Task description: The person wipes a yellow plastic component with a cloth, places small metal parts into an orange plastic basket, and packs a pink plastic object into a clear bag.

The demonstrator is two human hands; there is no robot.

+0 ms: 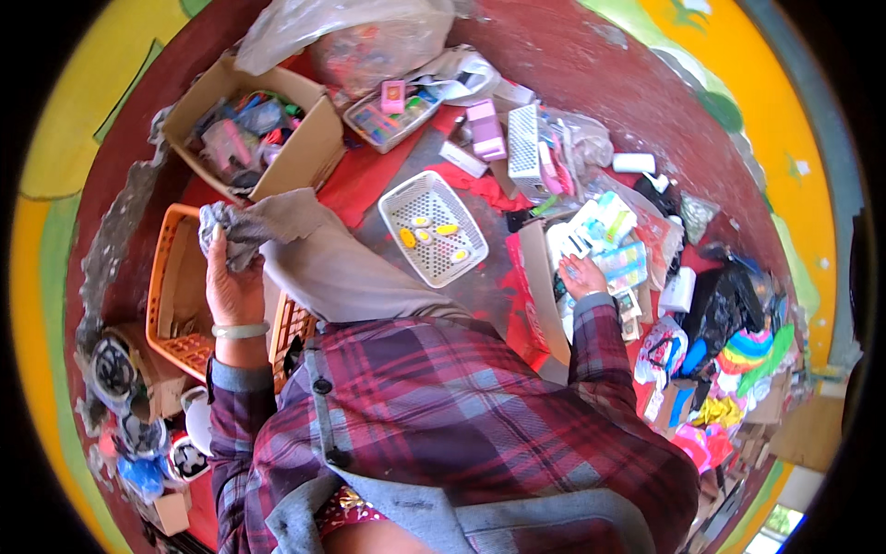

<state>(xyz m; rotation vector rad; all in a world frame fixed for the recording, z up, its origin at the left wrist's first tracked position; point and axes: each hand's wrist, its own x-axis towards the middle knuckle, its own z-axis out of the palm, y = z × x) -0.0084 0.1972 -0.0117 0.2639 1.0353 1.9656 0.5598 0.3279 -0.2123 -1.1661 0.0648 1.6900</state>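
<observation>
My left hand [233, 288], a pale bangle at its wrist, is raised beside the orange plastic basket [172, 349]. It grips a crumpled grey cloth [242, 231]. On the right, my right hand [583, 277] reaches into an open cardboard box [538, 268] full of small packets and cards. Its fingers are bent together over the pile, at something small and clear that I cannot make out. Among the contents lie a light blue packet [622, 266] and white and green packs [604, 222]. Between my hands, a white perforated basket [392, 217] holds several yellow and white oval pieces [447, 230].
A cardboard box [305, 148] of mixed small goods stands far left, near a white tray [415, 121] and a large clear plastic bag [378, 46]. An upright white perforated basket [524, 152] is far right. Black plastic bags [724, 300] and colourful goods crowd the right side.
</observation>
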